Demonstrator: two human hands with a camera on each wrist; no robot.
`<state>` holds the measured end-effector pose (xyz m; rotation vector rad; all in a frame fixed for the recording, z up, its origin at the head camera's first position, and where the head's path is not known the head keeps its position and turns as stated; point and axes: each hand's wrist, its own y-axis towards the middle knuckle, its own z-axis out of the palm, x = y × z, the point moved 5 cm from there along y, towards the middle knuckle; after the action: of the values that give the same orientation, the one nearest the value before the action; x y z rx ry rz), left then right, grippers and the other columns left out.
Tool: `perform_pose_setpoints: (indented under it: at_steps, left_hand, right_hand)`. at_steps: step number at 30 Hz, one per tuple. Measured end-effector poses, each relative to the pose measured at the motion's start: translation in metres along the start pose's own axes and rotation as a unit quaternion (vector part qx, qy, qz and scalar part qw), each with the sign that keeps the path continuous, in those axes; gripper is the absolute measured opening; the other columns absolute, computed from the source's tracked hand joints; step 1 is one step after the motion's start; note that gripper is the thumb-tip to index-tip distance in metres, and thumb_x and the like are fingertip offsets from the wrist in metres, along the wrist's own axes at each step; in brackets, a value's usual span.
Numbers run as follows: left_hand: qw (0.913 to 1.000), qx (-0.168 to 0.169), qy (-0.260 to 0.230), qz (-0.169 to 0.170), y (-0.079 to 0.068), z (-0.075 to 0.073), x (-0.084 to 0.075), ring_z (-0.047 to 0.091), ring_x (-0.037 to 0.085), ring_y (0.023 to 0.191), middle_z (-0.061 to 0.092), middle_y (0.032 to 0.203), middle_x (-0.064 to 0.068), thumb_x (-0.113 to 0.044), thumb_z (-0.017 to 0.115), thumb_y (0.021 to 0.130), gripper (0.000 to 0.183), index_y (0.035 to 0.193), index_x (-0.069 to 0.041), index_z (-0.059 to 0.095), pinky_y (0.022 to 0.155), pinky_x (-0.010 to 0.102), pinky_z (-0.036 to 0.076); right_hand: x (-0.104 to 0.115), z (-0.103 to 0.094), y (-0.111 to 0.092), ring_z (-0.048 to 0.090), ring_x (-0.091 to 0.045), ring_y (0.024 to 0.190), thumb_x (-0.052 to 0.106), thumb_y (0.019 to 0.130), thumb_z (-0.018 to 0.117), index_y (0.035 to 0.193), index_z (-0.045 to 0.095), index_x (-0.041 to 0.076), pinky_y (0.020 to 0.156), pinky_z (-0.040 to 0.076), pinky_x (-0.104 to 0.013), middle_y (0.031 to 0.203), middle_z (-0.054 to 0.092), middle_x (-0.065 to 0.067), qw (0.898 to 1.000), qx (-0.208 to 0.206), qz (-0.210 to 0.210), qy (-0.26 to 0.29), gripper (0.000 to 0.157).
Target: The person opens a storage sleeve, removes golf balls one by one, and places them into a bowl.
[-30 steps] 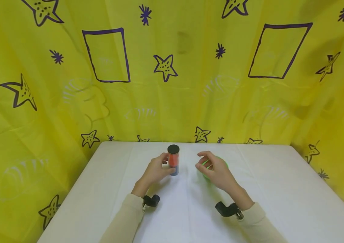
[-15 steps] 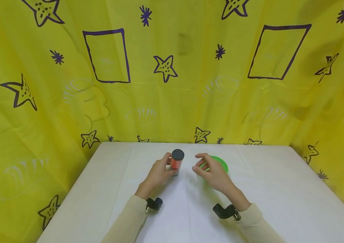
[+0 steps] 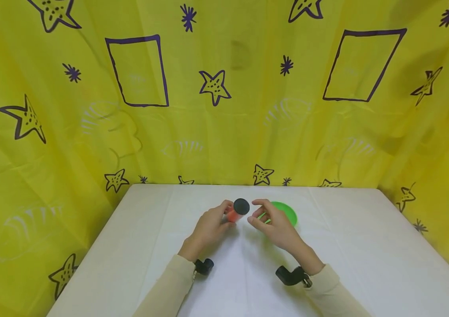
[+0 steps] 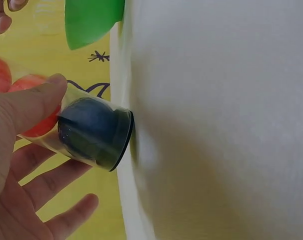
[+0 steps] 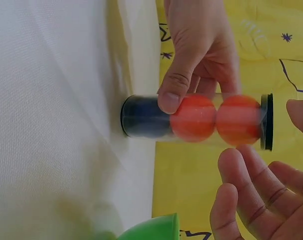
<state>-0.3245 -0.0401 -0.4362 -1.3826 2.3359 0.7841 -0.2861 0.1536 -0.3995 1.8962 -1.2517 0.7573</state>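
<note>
My left hand [image 3: 209,224] grips a clear tube [image 5: 194,117] between thumb and fingers. Inside it sit two orange balls [image 5: 192,118] and a dark blue ball [image 4: 86,127], and a black cap [image 5: 267,121] closes its top. The tube leans to the right in the head view, its dark base close over the white table. My right hand [image 3: 277,225] is beside the cap with loosely bent, parted fingers and holds nothing. Partly hidden behind that hand is a green bowl [image 3: 286,212].
The white-covered table [image 3: 351,246] reaches back to a yellow curtain [image 3: 244,132] printed with stars and frames. Black wrist cameras [image 3: 293,276] are strapped at both cuffs. The bowl stands right of the tube.
The tube has moved right and tipped over from upright, its cap leaning toward the right hand. My right hand has shifted slightly left, showing more of the green bowl.
</note>
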Motion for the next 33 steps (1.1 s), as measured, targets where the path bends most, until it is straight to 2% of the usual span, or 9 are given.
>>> perform_pose_setpoints:
  at_steps: [3, 8, 14, 23, 27, 33]
  left_hand:
    - [0.9995, 0.005, 0.027, 0.013, -0.001, 0.001, -0.005, 0.070, 0.024, 0.108, 0.072, 0.120, 0.003, -0.022, 0.077, 0.092, 0.048, 0.133, -0.022, 0.053, 0.095, 0.045, 0.056]
    - [0.9977, 0.013, 0.064, 0.017, -0.001, 0.001, -0.010, 0.069, 0.022, 0.105, 0.071, 0.124, 0.002, -0.025, 0.078, 0.091, 0.053, 0.137, -0.021, 0.053, 0.094, 0.044, 0.056]
    - [0.9942, 0.013, 0.101, 0.036, -0.001, -0.005, -0.018, 0.068, 0.023, 0.105, 0.068, 0.123, 0.003, -0.028, 0.078, 0.091, 0.054, 0.138, -0.021, 0.052, 0.093, 0.045, 0.055]
    - [0.9931, 0.029, 0.097, 0.059, -0.003, -0.016, -0.030, 0.065, 0.020, 0.105, 0.064, 0.122, 0.004, -0.027, 0.078, 0.092, 0.053, 0.137, -0.017, 0.052, 0.091, 0.042, 0.057]
    - [0.9934, 0.048, 0.087, 0.058, -0.003, -0.018, -0.032, 0.062, 0.019, 0.106, 0.063, 0.122, 0.003, -0.026, 0.078, 0.092, 0.053, 0.138, -0.017, 0.052, 0.093, 0.040, 0.057]
    - [0.9955, 0.063, 0.028, 0.065, -0.004, -0.021, -0.032, 0.059, 0.020, 0.113, 0.061, 0.124, 0.003, -0.028, 0.076, 0.093, 0.051, 0.138, -0.016, 0.054, 0.100, 0.041, 0.053]
  right_hand:
    - [0.002, 0.000, -0.001, 0.066, -0.020, 0.082, 0.026, 0.095, 0.074, 0.138, 0.053, 0.005, 0.070, 0.052, -0.024, 0.100, 0.070, -0.007, 1.000, -0.004, -0.004, 0.000, 0.052]
    - [0.004, 0.000, -0.002, 0.065, -0.019, 0.082, 0.028, 0.095, 0.074, 0.138, 0.054, 0.007, 0.069, 0.051, -0.024, 0.099, 0.069, -0.008, 1.000, -0.009, -0.001, -0.009, 0.052]
    - [0.003, -0.003, -0.002, 0.064, -0.017, 0.081, 0.031, 0.095, 0.074, 0.137, 0.056, 0.010, 0.068, 0.052, -0.023, 0.096, 0.067, -0.008, 0.999, -0.032, 0.010, -0.035, 0.050]
    - [0.008, -0.013, -0.001, 0.062, -0.017, 0.073, 0.034, 0.092, 0.076, 0.123, 0.065, 0.010, 0.064, 0.049, -0.024, 0.084, 0.068, -0.003, 0.992, -0.080, -0.005, -0.095, 0.040]
    - [0.008, -0.015, -0.001, 0.057, -0.014, 0.068, 0.036, 0.094, 0.074, 0.118, 0.066, 0.007, 0.060, 0.046, -0.025, 0.076, 0.064, -0.001, 0.992, -0.082, -0.003, -0.099, 0.038]
    - [0.006, -0.020, -0.001, 0.054, -0.016, 0.066, 0.036, 0.097, 0.069, 0.116, 0.066, 0.005, 0.058, 0.044, -0.026, 0.075, 0.063, -0.003, 0.994, -0.067, 0.021, -0.086, 0.036]
